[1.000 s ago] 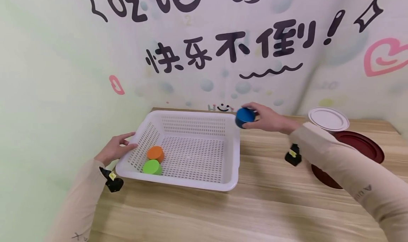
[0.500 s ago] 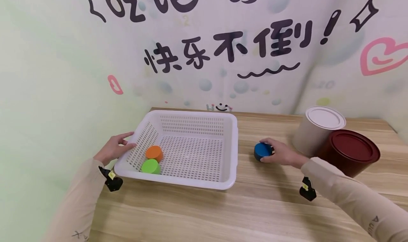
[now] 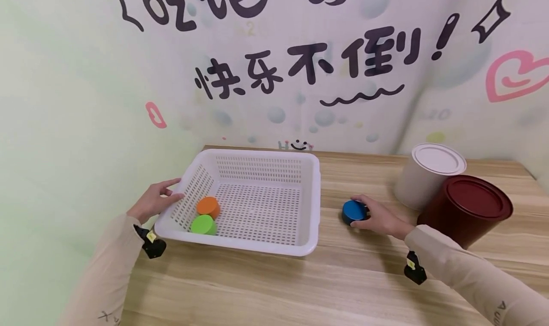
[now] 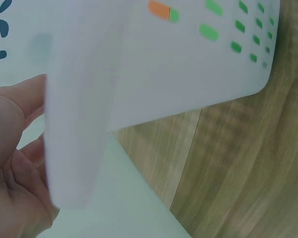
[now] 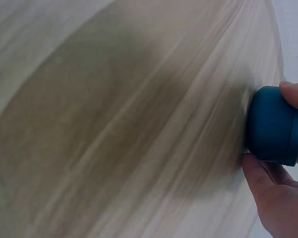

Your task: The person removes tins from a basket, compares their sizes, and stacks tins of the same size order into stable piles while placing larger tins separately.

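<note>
My left hand (image 3: 155,202) holds the left rim of a white plastic basket (image 3: 257,248), its thumb laid over the edge. In the left wrist view the rim hides the ends of its fingers (image 4: 32,96). Inside the basket, on the left, an orange short cylinder (image 3: 208,207) lies beside a light green one (image 3: 204,225). To the right of the basket, my right hand (image 3: 381,217) grips a blue short cylinder (image 3: 353,212) by its sides, thumb and fingers apart. The right wrist view shows this blue cylinder (image 5: 273,126) low at the wooden table, with a seam near its top.
A white lidded can (image 3: 422,173) and a dark red one (image 3: 465,211) stand close together behind my right forearm. Wood-grain table (image 3: 240,288) runs along the front. A printed cloth wall (image 3: 274,111) rises right behind the table, and pale wall borders it on the left.
The blue cylinder has come down from above the basket's right rear corner to the table on the right, then slightly nearer me. My left hand and the basket have stayed in place.
</note>
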{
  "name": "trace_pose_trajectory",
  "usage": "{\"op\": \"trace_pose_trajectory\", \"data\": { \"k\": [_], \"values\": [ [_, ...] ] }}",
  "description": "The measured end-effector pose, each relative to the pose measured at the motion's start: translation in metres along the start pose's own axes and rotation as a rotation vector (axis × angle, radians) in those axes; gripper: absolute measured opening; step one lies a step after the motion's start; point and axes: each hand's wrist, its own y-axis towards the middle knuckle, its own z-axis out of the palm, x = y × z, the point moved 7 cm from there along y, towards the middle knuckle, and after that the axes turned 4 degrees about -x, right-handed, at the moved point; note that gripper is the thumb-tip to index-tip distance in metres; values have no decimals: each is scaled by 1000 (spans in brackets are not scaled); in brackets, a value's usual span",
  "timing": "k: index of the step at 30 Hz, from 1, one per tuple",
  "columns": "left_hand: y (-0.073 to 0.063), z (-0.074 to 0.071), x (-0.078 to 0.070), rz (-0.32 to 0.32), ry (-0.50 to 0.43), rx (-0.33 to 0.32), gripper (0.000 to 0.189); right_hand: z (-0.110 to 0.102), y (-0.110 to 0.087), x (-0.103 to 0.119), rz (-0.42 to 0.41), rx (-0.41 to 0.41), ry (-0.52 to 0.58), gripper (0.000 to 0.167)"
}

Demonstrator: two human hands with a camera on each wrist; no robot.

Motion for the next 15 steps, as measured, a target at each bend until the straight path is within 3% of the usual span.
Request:
{"op": "trace_pose_trajectory", "data": {
  "k": [9, 15],
  "values": [
    [0, 3, 3, -22, -20, 9, 63, -3, -4, 6, -32, 24, 52, 76],
    [0, 0, 3, -18, -17, -1, 63, -27, 2, 28, -84, 1, 49, 74]
  ]
}}
